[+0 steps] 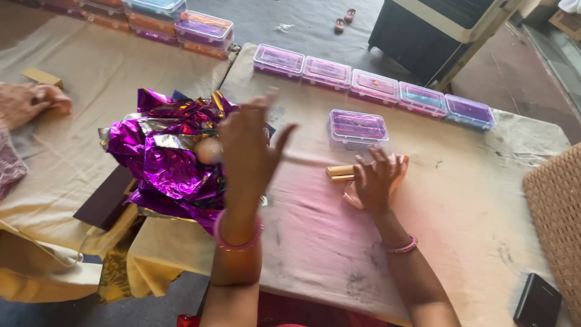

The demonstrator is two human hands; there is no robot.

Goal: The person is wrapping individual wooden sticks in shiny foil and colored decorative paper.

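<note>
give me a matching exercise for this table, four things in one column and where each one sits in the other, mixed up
Things:
1. crumpled purple foil
2. small wooden block
3. dark phone
4. lone clear plastic box

Places:
a. at the table's near right corner, beside the wicker chair
b. under the right hand, on a pinkish cloth
c. heaped behind the raised left hand
d. by itself in front of the row of boxes along the far edge

Pairs: 1-c, 2-b, 3-a, 4-d
</note>
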